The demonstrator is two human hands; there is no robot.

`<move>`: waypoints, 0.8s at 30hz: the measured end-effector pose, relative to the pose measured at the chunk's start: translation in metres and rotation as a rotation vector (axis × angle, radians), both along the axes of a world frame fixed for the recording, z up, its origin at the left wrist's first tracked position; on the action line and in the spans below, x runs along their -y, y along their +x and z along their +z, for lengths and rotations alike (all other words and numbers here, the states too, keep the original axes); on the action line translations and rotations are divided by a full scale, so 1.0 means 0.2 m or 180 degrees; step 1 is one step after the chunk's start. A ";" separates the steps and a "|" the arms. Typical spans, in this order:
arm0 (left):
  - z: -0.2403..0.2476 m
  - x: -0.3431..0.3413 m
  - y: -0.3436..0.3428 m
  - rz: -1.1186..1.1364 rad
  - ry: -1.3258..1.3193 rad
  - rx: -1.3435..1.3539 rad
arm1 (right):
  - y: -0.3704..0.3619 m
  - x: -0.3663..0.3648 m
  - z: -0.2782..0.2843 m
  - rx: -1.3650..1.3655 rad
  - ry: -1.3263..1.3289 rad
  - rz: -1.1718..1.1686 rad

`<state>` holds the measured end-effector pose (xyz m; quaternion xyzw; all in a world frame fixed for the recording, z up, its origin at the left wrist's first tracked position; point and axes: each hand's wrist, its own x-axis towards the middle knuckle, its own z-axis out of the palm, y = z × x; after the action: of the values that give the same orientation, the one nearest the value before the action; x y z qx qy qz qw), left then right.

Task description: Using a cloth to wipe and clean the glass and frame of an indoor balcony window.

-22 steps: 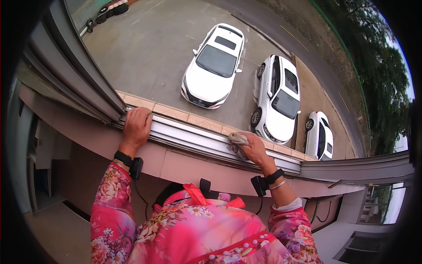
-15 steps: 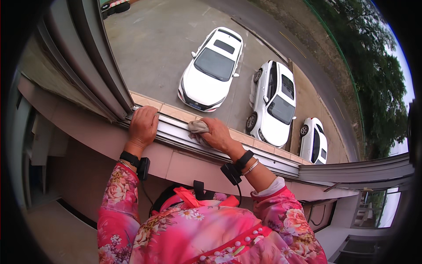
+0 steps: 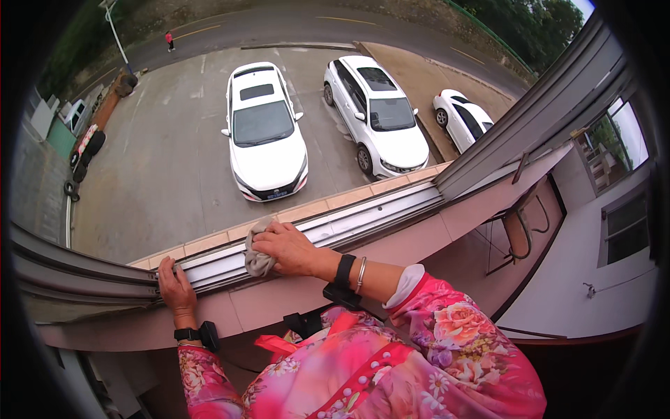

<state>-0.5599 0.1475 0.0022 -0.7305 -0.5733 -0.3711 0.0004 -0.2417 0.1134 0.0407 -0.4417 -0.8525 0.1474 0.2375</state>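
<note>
My right hand (image 3: 287, 249) grips a crumpled grey-beige cloth (image 3: 259, 255) and presses it onto the silver window track (image 3: 335, 228). The cloth lies across the track's ridges and hangs a little over their near side. Farther left, my left hand (image 3: 176, 290) rests at the end of the track beside the left window frame (image 3: 87, 269). Its fingers reach forward over the rails, stretched out, and hold nothing I can see. Both wrists carry black straps with small boxes.
A pinkish sill (image 3: 279, 297) runs along the near side of the track, with a tiled ledge (image 3: 230, 235) beyond it. Right of the opening stands a sliding window frame (image 3: 516, 133). Below outside are white cars (image 3: 269, 150). A chair (image 3: 518, 234) stands indoors at the right.
The view has turned, so the track now slopes up to the right and more of the yard shows at left. The cloth remains in my right hand on the track; my left hand's fingers look straighter.
</note>
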 end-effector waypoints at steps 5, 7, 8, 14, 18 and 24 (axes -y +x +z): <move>-0.01 -0.02 -0.03 -0.0054 -0.0088 -0.0351 | 0.62 0.15 0.00 -0.0205 -0.0242 -0.1036; -0.01 -0.02 -0.06 -0.0093 -0.0097 -0.0470 | 0.87 0.19 0.04 -0.0076 -0.0362 -0.1426; -0.01 -0.03 -0.07 -0.0109 -0.0106 -0.0514 | 0.99 0.20 0.05 0.0000 -0.0385 -0.1569; 0.02 -0.02 -0.06 -0.0092 -0.0011 -0.0566 | 1.53 0.05 0.23 0.0156 -0.0843 -0.2753; 0.05 0.01 -0.03 0.0019 -0.0020 -0.0540 | 1.47 0.12 0.03 0.1577 -0.1083 -0.2777; 0.07 0.06 -0.02 0.0130 0.0021 -0.0523 | 1.24 0.04 0.05 0.1384 -0.1287 -0.2102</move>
<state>-0.5647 0.1354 0.0155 -0.7466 -0.5849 -0.3117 0.0574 0.0071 0.1054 0.0502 -0.7486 -0.6499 0.1310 -0.0042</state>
